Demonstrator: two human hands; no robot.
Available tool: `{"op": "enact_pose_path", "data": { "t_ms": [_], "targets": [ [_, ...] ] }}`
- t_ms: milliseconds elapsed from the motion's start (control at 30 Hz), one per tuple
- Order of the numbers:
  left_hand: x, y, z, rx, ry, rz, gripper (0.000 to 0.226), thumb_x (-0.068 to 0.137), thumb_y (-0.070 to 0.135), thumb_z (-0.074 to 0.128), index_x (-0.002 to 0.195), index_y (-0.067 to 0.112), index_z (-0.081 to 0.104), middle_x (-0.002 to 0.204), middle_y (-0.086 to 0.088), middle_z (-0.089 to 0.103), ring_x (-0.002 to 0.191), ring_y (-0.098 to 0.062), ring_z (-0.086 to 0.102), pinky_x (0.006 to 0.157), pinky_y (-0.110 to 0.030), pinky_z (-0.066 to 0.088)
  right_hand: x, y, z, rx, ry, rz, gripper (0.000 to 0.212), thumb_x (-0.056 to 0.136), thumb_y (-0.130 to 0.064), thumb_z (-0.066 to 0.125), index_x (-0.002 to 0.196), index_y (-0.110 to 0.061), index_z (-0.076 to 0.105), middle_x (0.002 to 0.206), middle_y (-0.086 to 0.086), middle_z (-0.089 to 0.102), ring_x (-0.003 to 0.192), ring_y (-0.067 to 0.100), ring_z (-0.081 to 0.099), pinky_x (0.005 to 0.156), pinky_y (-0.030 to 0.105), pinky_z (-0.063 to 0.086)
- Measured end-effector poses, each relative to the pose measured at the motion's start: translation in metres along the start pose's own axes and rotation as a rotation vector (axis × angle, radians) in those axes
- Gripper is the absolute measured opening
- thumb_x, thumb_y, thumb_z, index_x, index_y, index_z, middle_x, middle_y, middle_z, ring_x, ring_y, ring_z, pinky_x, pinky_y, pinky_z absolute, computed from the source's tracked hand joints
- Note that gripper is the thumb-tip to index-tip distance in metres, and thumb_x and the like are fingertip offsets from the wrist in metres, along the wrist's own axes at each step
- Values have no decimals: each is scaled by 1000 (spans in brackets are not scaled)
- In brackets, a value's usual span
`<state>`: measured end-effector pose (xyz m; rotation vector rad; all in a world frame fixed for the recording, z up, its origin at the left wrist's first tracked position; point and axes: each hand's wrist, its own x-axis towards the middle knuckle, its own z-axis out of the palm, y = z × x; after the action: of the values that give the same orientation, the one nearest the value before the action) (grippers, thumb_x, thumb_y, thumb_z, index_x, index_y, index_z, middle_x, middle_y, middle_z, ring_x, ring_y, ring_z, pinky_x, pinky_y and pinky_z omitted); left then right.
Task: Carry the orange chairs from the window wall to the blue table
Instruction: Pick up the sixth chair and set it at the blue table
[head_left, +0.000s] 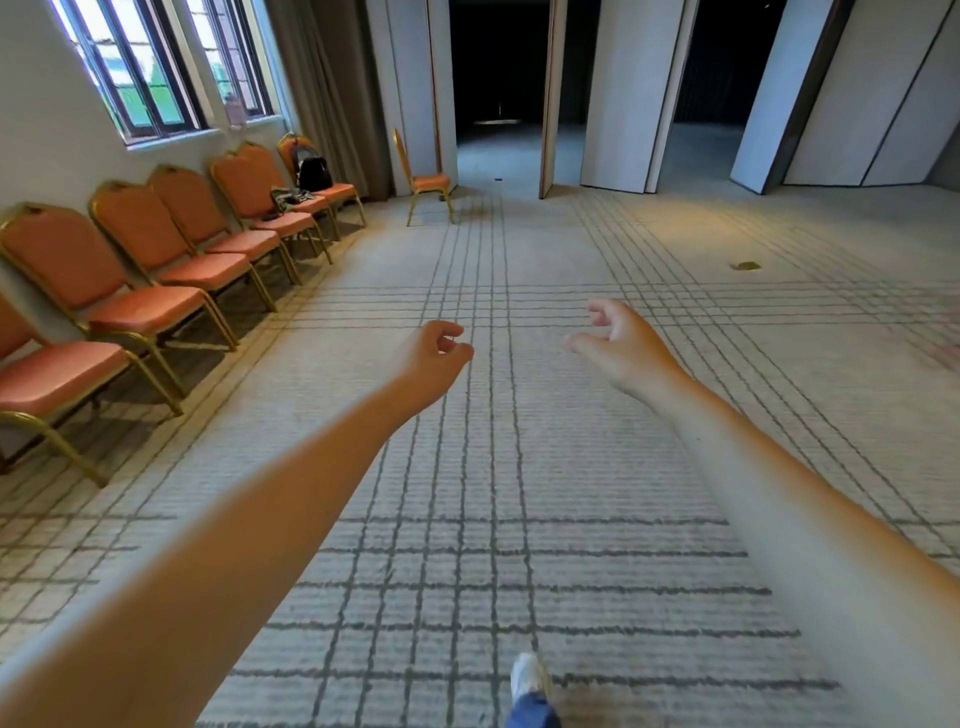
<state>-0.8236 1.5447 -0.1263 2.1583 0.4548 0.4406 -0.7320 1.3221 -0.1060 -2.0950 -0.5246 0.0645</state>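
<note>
The left hand (431, 358) and right hand (621, 343) are loosely curled, holding nothing, ready to grab the orange chairs (145, 312) nearby.

I am standing in what looks like a hotel function hall. Gold-framed orange chairs (137, 228) of the banquet kind stand in a row, with windows (140, 67) just above them and a long grey curtain (327, 93) past their far end. Grid-lined carpet (519, 493) spreads out from them, and beyond them tall folding partition panels (618, 93) stand ajar onto dark rooms.
</note>
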Motion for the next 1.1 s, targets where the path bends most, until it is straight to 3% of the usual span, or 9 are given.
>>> {"op": "enact_pose_path", "data": {
  "t_ms": [200,333,533,733,867,933,1033,1100],
  "targets": [
    [163,-15,11,-11,20,-31,37,91,33,59,125,19,54,88,15,51,69,-3,53,55,-20,37,174,14,30,-12,-34,-47,64,86,-39,64,143,-22,41,145,2,43,129,18,47,98,33,39],
    [284,-16,15,-44,30,-50,40,90,36,58,126,19,52,90,13,55,78,-6,58,60,-22,40,302,16,40,-6,-52,-73,67,85,-40,64,145,-21,39,145,3,43,130,19,46,103,41,43],
    [425,-42,32,-110,74,-109,42,89,34,61,127,17,54,98,2,62,82,-10,61,65,-24,42,444,46,66,-2,-85,-32,66,84,-42,65,143,-23,41,144,1,44,131,18,44,100,35,38],
    [595,-78,45,-115,95,-121,42,90,32,60,128,15,53,95,3,58,87,-18,61,75,-32,48,628,69,104,-24,-94,-27,67,83,-37,66,143,-20,41,149,4,41,134,20,43,99,35,38],
    [725,-90,42,-145,98,-109,44,94,27,57,133,9,48,107,-6,60,91,-17,57,68,-25,44,755,67,123,-39,-74,-56,66,85,-39,63,145,-22,39,150,5,39,135,20,41,94,32,37],
    [792,-88,43,-168,106,-105,44,94,23,56,134,5,46,111,-12,58,86,-16,55,55,-16,42,816,66,126,-55,-57,-68,65,86,-41,62,145,-23,39,150,3,38,134,19,41,90,30,37],
    [880,-88,57,-211,89,-124,44,95,15,55,134,-1,44,100,-12,54,68,-10,48,41,-6,36,903,73,128,-71,-26,-53,64,87,-43,61,144,-26,39,150,1,39,131,17,43,75,20,38],
    [936,-92,69,-221,69,-138,43,95,12,55,134,-3,43,85,-6,53,62,-10,44,39,-9,34,960,84,133,-68,-10,-23,67,85,-46,63,144,-25,39,149,1,40,132,17,43,82,23,39]
  ]
}}
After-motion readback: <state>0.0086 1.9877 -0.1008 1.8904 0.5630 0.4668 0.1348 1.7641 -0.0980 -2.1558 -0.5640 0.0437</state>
